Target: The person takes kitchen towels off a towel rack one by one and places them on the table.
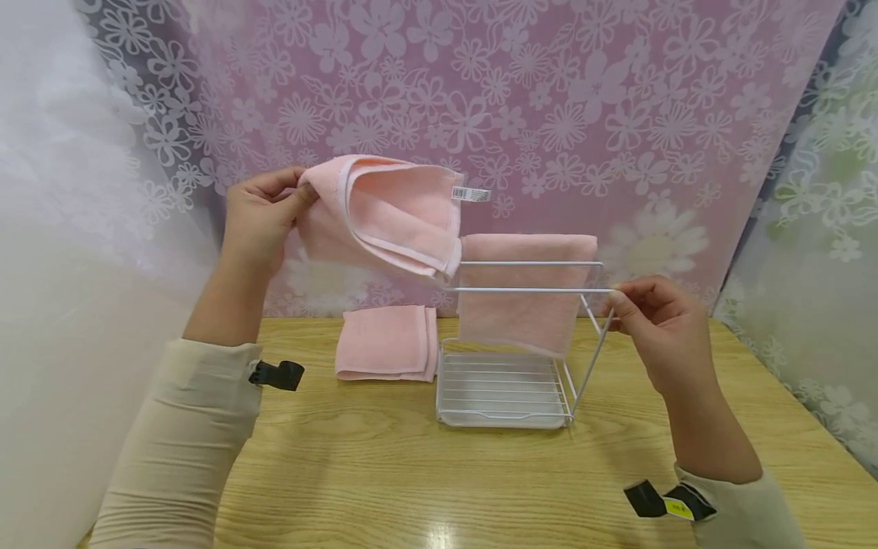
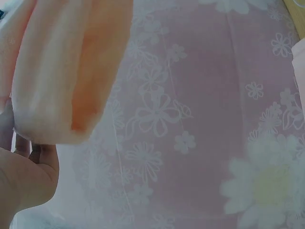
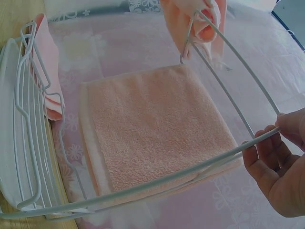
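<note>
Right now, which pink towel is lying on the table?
The folded towel left of the white rack; a second towel hangs there, and the left hand holds the third.

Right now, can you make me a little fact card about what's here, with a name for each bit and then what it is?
Left hand: pinches a raised pink towel
Tag: white with a barcode, on the raised towel
Right hand: pinches the top corner of a white wire rack
On the rack: a hanging pink towel
Left of the rack: a folded pink towel, on the table
Backdrop: pink, flowery
</note>
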Demonstrator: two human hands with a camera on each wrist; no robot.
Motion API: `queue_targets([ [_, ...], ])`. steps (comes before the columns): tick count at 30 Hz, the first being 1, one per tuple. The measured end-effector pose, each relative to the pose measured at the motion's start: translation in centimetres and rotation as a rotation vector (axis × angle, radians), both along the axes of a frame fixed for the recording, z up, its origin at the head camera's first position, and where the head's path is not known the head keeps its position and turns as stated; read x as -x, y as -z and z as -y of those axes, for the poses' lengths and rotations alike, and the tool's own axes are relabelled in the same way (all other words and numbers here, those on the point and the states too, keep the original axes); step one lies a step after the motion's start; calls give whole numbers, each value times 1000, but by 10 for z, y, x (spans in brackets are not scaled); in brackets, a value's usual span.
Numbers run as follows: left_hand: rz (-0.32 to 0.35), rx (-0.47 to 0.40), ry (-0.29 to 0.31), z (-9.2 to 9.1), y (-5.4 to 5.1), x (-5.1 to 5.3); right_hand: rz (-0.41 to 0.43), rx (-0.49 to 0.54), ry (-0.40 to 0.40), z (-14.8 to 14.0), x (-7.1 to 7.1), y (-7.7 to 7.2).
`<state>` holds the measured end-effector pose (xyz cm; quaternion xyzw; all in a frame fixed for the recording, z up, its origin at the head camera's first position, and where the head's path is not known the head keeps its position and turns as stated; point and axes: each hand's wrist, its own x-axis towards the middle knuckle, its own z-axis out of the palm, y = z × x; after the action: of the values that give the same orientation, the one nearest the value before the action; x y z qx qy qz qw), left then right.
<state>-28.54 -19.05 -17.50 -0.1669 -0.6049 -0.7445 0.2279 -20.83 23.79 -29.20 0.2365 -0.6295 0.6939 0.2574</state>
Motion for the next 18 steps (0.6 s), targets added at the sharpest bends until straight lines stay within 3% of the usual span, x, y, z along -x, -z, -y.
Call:
queue_targets([
  [5,71,40,-68,10,4,1,-24,-2,-40,-1,0,0],
  [12,242,297,-217,27,23,9,-31,3,-31,0,1,0],
  [18,293,396,-240,42,40,15,-31,9,-33,0,1,1],
])
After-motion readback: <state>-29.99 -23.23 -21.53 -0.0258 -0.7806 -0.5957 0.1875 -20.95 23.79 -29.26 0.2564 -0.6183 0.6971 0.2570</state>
